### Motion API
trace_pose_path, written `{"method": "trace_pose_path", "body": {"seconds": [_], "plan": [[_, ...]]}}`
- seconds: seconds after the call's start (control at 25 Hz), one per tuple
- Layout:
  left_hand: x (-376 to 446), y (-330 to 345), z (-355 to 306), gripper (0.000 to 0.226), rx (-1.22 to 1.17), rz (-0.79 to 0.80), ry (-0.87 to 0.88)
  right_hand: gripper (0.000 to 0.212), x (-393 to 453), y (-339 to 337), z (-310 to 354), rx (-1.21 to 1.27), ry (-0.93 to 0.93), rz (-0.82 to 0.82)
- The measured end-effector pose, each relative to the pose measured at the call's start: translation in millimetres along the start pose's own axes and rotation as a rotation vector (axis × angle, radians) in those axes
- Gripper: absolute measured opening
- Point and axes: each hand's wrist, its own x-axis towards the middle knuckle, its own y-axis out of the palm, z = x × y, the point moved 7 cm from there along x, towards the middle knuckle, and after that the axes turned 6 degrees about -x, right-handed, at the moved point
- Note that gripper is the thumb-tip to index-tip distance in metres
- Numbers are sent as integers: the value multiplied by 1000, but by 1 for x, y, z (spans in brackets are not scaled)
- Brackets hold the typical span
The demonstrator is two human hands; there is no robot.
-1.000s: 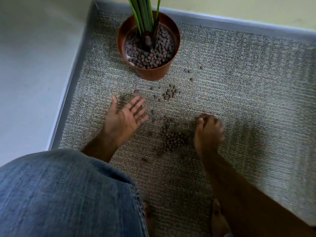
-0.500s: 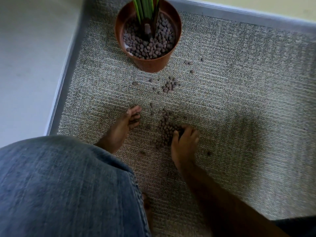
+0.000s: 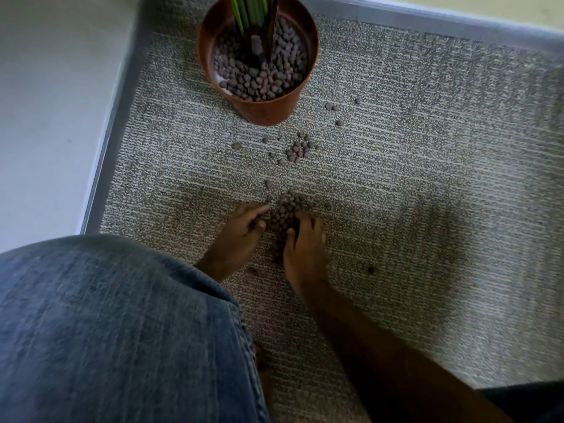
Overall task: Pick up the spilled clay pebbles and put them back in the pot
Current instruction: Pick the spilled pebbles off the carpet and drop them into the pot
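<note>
A terracotta pot (image 3: 265, 112) with a green plant stands upright at the top of the grey rug, filled with brown clay pebbles. Spilled pebbles lie on the rug in front of it. The biggest heap (image 3: 285, 213) sits between my two hands. My left hand (image 3: 241, 232) presses against its left side with fingers curled. My right hand (image 3: 303, 242) cups the heap's right side, fingers bent over the pebbles. A smaller cluster (image 3: 299, 149) lies nearer the pot, with single pebbles (image 3: 331, 106) scattered to the pot's right.
The rug (image 3: 427, 178) has a grey border (image 3: 119, 123) on the left and far sides, with pale floor beyond. My denim-clad knee (image 3: 116, 328) fills the lower left. Stray pebbles (image 3: 370, 270) lie right of and behind my hands.
Both hands have moved inward toward each other and pushed the loose pebbles into a tighter heap. The left hand went from flat and spread to curled.
</note>
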Motion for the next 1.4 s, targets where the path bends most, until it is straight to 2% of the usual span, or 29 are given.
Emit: {"method": "trace_pose_path", "body": {"seconds": [0.12,0.28,0.44,0.76,0.92,1.08,1.32,1.4], "plan": [[0,10,-8,44,23,-2,-17,39,1,8,12,44,-10,36],[5,16,-8,45,-26,-41,-51,40,5,14,15,205,86,58],[8,22,-4,47,-206,-66,-121,33,9,13,12,324,157,39],[15,14,-5,33,-385,-74,-167,24,19,10,5,607,267,-5],[15,9,-19,27,-502,-79,-172,19,23,1,6,699,261,-36],[22,3,-44,23,-551,-91,-146,20,30,-13,19,831,266,-36],[29,-10,-92,21,-599,-74,-21,26,39,-35,55,1182,303,-16],[35,-18,-109,22,-689,-33,-19,26,48,-47,72,1340,313,13]]}}
